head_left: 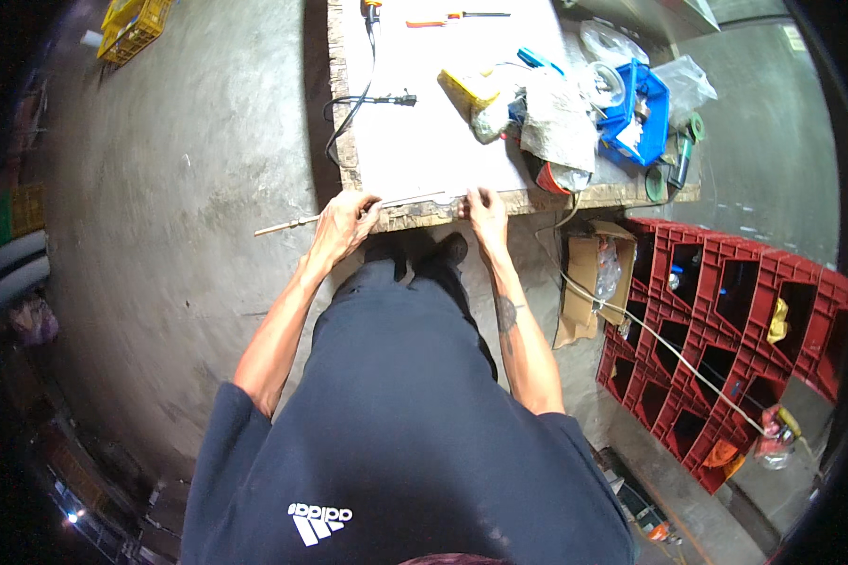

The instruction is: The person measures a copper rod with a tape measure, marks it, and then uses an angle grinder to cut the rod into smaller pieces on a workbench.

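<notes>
At the near edge of the white-topped worktable (410,160), my left hand (345,226) is closed around a thin rod (287,226). The brownish end of the rod sticks out to the left past the table corner. Its slim pale part (415,199) runs right over the tabletop toward my other hand. My right hand (485,217) rests at the same edge with thumb and fingers pinched together, close to the rod's tip. Whatever is between those fingers is too small to make out.
A black cable with a plug (400,99) lies at the left, an orange-handled tool (427,24) at the back. A yellow box (469,88), a grey cloth (558,122) and a blue bin (658,118) crowd the right. Red crates (716,247) and a cardboard box (582,282) stand below.
</notes>
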A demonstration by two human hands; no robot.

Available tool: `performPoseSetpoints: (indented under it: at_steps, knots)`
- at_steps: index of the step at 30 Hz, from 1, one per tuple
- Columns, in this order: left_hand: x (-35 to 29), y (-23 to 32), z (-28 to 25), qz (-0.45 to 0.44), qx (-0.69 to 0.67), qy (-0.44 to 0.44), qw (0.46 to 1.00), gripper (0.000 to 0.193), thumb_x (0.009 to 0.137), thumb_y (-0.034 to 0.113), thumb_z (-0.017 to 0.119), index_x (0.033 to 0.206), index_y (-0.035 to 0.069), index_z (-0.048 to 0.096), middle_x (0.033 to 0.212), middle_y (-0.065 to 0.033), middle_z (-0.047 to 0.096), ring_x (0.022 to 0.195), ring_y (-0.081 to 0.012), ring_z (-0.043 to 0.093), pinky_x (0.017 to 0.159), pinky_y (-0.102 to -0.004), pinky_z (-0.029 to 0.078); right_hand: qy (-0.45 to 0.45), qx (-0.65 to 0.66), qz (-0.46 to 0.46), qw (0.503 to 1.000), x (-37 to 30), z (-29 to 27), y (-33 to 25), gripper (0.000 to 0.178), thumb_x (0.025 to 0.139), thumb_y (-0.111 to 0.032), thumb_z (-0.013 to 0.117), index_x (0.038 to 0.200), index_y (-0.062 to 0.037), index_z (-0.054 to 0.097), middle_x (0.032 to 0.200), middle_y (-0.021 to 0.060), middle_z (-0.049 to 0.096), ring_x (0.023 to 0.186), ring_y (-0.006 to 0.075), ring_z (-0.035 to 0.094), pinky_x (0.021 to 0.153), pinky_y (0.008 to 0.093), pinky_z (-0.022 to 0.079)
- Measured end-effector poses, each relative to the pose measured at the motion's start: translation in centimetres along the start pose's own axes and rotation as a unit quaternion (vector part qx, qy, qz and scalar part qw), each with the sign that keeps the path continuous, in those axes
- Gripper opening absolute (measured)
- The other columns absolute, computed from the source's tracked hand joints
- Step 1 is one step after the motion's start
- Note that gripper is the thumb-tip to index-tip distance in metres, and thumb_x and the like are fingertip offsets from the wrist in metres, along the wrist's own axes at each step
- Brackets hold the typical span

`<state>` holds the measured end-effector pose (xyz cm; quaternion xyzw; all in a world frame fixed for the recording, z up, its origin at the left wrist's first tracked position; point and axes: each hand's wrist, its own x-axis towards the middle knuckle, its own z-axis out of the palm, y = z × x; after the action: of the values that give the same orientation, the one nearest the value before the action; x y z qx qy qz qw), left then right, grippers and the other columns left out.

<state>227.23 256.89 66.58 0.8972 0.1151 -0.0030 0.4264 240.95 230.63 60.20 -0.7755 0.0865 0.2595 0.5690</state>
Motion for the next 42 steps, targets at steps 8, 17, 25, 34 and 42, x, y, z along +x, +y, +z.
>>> performPoseSetpoints:
  at_steps: [8,17,25,34,42]
  knots:
    - [2.5,-5.8,2.7,-0.028,-0.029,0.09,0.995,0.02,0.094,0.016,0.07,0.106,0.0,0.074,0.096,-0.019,0.068,0.09,-0.0374,0.069,0.08,-0.0454,0.055,0.057,-0.366,-0.416,0.831,9.3,6.7,-4.9,0.021,0.1,-0.012,0.065,0.12,-0.0056,0.065,0.104,0.0212,0.061,0.097,0.0409,0.066,0.081,0.0483,0.056]
    - [3.6,-6.5,3.2,-0.046,-0.052,0.068,0.995,0.02,0.097,0.017,0.071,0.11,0.002,0.075,0.102,-0.0132,0.066,0.091,-0.0281,0.07,0.079,-0.0389,0.056,0.033,-0.429,-0.414,0.802,10.3,5.9,-3.4,0.016,0.102,-0.011,0.061,0.115,-0.002,0.062,0.107,0.0256,0.061,0.098,0.0449,0.066,0.084,0.0494,0.056]
    - [3.7,-6.4,2.8,-0.042,-0.071,0.069,0.994,0.02,0.097,0.018,0.071,0.11,0.002,0.075,0.107,-0.0127,0.068,0.091,-0.0283,0.071,0.08,-0.0382,0.057,-0.027,-0.491,-0.381,0.783,10.5,5.3,-4.6,0.021,0.102,-0.014,0.061,0.113,0.0029,0.054,0.107,0.0306,0.056,0.1,0.0487,0.062,0.086,0.0535,0.053]
    - [3.7,-6.5,2.8,-0.031,-0.077,0.074,0.994,0.019,0.098,0.017,0.07,0.111,0.003,0.074,0.107,-0.013,0.069,0.094,-0.029,0.071,0.082,-0.0391,0.057,-0.029,-0.436,-0.343,0.831,10.8,5.4,-4.9,0.025,0.099,-0.012,0.059,0.118,0.0019,0.05,0.1,0.0297,0.059,0.096,0.0478,0.063,0.084,0.0535,0.053]
    - [3.7,-6.3,2.8,-0.039,-0.088,0.077,0.992,0.019,0.098,0.017,0.071,0.112,0.004,0.073,0.107,-0.0128,0.069,0.095,-0.0291,0.071,0.081,-0.0383,0.058,-0.031,-0.565,-0.45,0.691,10.3,4.4,-3.4,0.023,0.098,-0.005,0.056,0.117,0.0067,0.05,0.101,0.0294,0.052,0.102,0.0466,0.059,0.088,0.0507,0.052]
